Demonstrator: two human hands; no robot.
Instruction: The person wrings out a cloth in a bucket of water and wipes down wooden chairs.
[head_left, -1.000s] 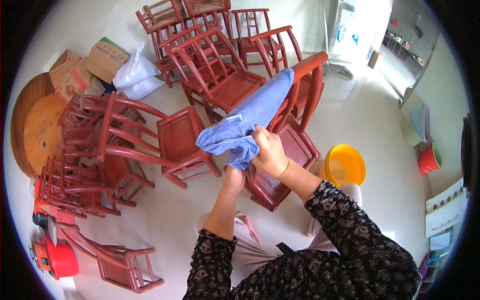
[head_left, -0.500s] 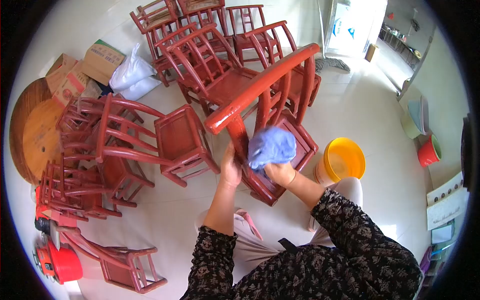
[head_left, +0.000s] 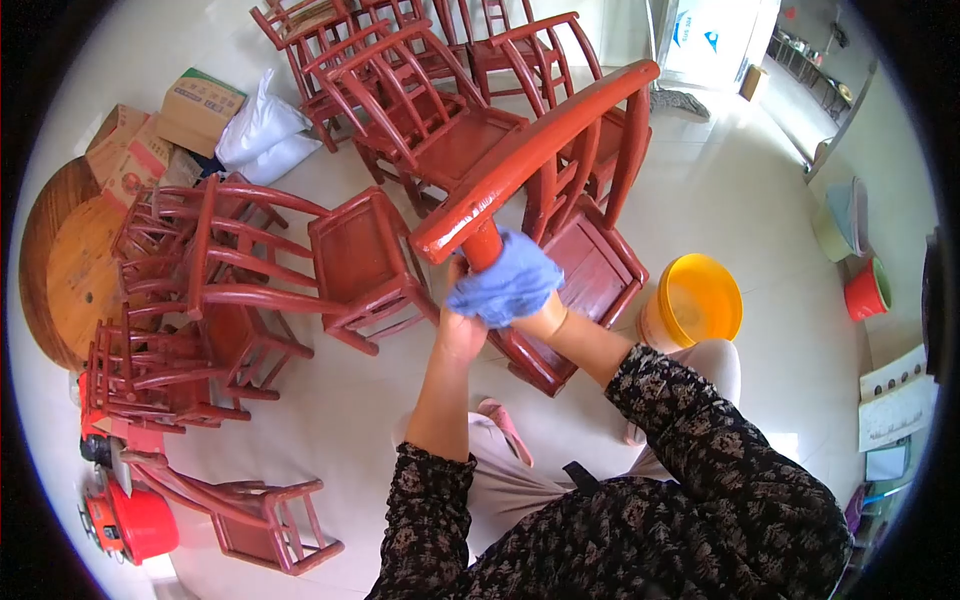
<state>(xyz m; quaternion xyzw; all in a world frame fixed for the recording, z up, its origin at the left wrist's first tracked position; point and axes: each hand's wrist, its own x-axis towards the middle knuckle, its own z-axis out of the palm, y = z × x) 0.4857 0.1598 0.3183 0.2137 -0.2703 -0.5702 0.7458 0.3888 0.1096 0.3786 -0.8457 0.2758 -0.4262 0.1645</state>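
Observation:
A red wooden chair (head_left: pixel 548 155) stands tilted in front of me, its back's top rail toward me. My right hand (head_left: pixel 541 318) grips a blue cloth (head_left: pixel 508 282), which is wrapped against the left back post just below the top rail. The cloth hides most of that hand's fingers. My left hand (head_left: pixel 461 330) is closed around the same post, right beside the cloth; the cloth partly covers its fingers. The chair's seat (head_left: pixel 590 262) lies beyond my right wrist.
A yellow bucket (head_left: pixel 738 300) stands right of the chair. More red chairs (head_left: pixel 362 250) crowd the left and back. Cardboard boxes (head_left: pixel 200 110), a white sack (head_left: pixel 262 135) and a round wooden tabletop (head_left: pixel 60 280) are at the far left. A red bucket (head_left: pixel 145 525) sits lower left.
My right hand has moved the blue cloth left onto the post, next to my left hand. The view has shifted slightly, and the chair's top rail appears a little higher on its right end.

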